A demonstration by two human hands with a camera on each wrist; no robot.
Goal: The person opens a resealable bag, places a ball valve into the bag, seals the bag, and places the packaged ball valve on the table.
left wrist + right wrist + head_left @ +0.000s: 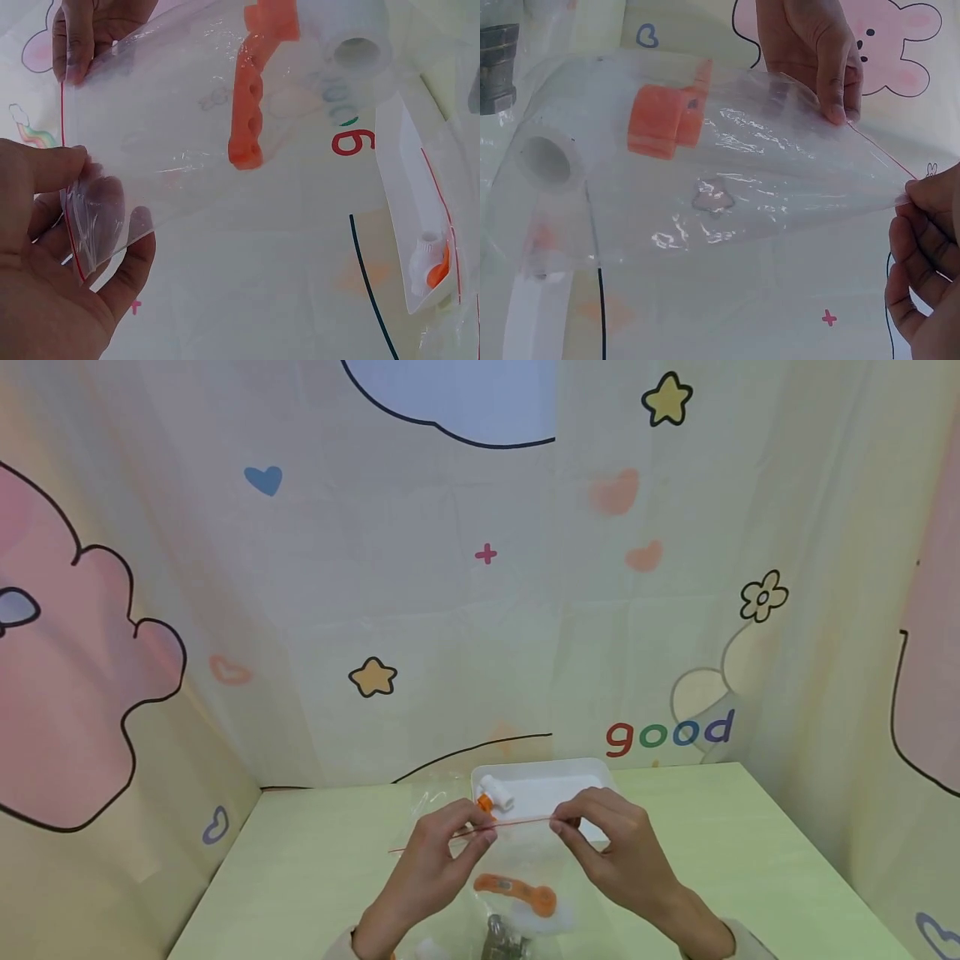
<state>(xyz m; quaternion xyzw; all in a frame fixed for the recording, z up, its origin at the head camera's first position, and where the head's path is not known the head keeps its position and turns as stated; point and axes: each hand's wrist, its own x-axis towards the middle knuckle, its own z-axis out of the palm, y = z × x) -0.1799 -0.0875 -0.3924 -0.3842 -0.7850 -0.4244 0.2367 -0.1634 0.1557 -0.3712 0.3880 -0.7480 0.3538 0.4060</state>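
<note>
Both hands pinch the red-striped top edge of a clear zip bag (180, 112), which stretches between them above the table. My left hand (442, 856) grips one end of the strip with thumb and fingers, some fingers showing through the film in the left wrist view. My right hand (618, 843) pinches the other end between thumb and forefinger. Inside the bag hang an orange plastic handle-like piece (517, 889) with a scalloped edge and a white tube-like part (547, 161). Whether the bag's seal is closed cannot be told.
At the table's back stands a white tray (585, 768) with a white pipe fitting (497, 793) and an orange piece (485, 803). Another clear bag (431, 797) lies left of it. Near the front edge sits a dark ribbed fitting (502, 939). A printed curtain (450, 610) rises behind.
</note>
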